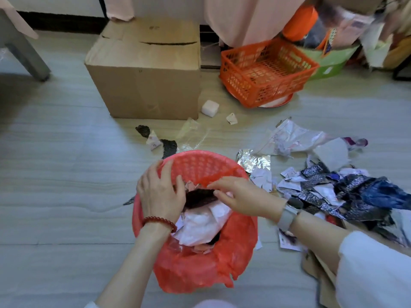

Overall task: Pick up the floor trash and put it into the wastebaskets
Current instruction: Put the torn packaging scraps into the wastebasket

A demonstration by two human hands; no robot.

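**Basket half full, liner being fixed**

Trash (201,215) already in the red wastebasket (195,167): white paper and a dark wad sit inside, roughly up to the near rim. Looks like a pause in the pickup to sort out the red plastic liner (200,265), which hangs bunched over the near side and only partly covers the far side.

Step, as I read it: seating the liner or packing the contents down, not a fresh pickup.

Hands:
- left hand (160,192): fingers spread and mostly straight, draped over the far-left rim, fingertips on the mesh wall. Looks like steadying rather than gripping.
- right hand (238,196): thumb and forefinger pinched on the liner's loose edge at the rim, other fingers loosely curled.

Still to collect:
- big scrap pile (333,187) on the floor just right of the basket, with crumpled foil (255,162) at its near edge
- clear film (193,132) and dark bits beyond the basket
- white block (210,108) and small paper scrap (231,118) near the cardboard box (146,67)

Next move calls for pulling the liner over the far rim, then freeing the right hand for the pile. Risk: thin liner looks ragged and may tear further.
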